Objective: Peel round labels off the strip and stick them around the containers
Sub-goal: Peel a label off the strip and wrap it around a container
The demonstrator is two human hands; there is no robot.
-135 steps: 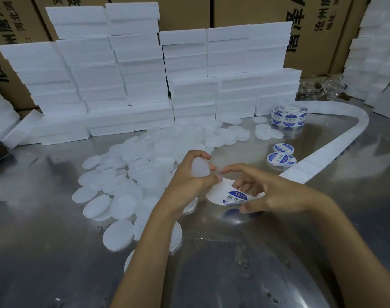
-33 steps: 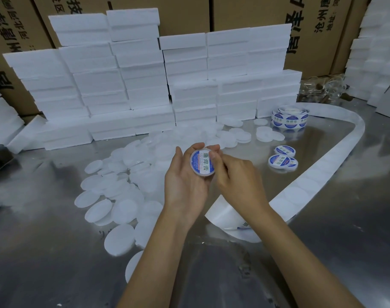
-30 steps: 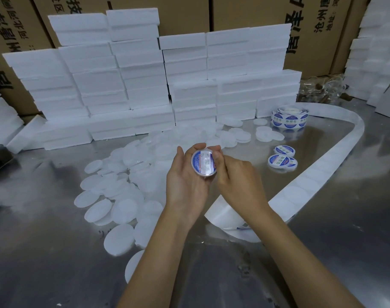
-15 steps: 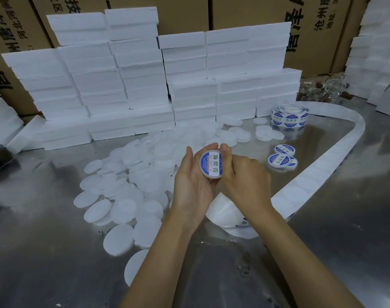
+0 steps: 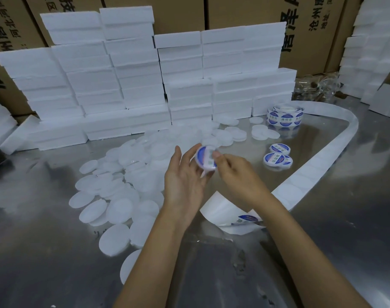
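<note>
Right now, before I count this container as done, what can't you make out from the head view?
- Label on the held container: motion-blurred, and the right hand covers one edge, so full adhesion is unclear.
- Left hand: its fingers behind the container are hidden.
- Label strip near end: partly under the right forearm; how many labels remain is unclear.
- Label roll: print too small to read.

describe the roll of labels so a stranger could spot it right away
Start at the wall of stacked white foam boxes at the back of the metal table and go to its right end. The roll of labels stands there; it alone is a coil ringed with blue and white stickers, trailing a long white strip.
</note>
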